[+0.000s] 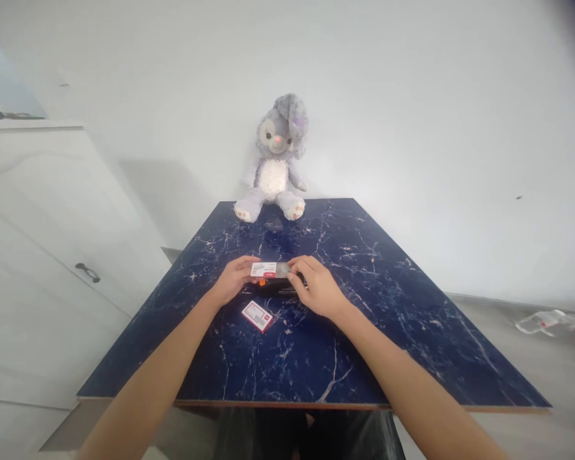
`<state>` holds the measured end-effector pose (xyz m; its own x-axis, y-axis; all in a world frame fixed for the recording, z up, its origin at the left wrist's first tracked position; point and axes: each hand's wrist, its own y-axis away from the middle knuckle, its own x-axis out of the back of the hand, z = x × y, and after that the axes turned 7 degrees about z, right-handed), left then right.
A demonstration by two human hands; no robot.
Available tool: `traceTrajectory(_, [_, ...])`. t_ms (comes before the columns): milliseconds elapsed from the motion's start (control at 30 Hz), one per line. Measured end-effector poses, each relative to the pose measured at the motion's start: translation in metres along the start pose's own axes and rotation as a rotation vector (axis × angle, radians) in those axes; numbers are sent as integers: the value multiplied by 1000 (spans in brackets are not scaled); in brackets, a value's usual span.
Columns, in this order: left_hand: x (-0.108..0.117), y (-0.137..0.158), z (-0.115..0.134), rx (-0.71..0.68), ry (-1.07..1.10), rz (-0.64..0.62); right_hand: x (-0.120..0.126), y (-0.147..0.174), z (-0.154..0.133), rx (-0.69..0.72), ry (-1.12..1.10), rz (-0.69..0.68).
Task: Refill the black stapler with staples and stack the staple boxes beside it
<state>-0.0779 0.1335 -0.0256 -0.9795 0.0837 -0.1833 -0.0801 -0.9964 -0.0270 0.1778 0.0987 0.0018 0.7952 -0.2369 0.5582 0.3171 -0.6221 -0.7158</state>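
Over the middle of the table, a small white-and-red box [263, 269] is held level between my two hands. My left hand [237, 278] grips its left end, fingers behind it. At the other end, where the box shows a greyish, see-through-looking part, my right hand [315, 284] is closed with thumb and fingers pinching. Just beneath the box lies a black object with an orange part [262, 282]; my hands and the box hide much of it, so its kind is unclear. A second small white-and-red box [257, 316] lies flat on the table, nearer to me.
The dark blue marbled table [364, 345] reaches to the wall. A grey plush toy [274, 179] sits upright at its far edge. To the left stands a white cabinet [38, 255] with a dark handle. Clear plastic packaging [551, 321] lies on the floor at right.
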Motion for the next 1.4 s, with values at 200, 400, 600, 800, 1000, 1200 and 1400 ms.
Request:
traceTrajectory(200, [-1, 0, 1, -16, 32, 75, -5, 4, 7, -7, -11, 60])
traceTrajectory(400, [1, -3, -1, -5, 64, 119, -10, 4, 13, -6, 26, 80])
traceTrajectory(600, [-2, -6, -1, 26, -24, 72, -19, 2, 18, -14, 58, 137])
traceTrajectory(800, [-8, -4, 2, 11, 102, 125, -5, -1, 12, -203, -34, 242])
traceTrajectory(1000, [-21, 7, 9, -38, 159, 154, 3, -3, 20, -334, -121, 262])
traceTrajectory(1200, [-25, 13, 15, -85, 74, 155, 0, -3, 18, -421, -232, 134])
traceTrajectory(1400, [-25, 13, 10, -19, 85, 36, 1, -4, 15, -349, -167, 151])
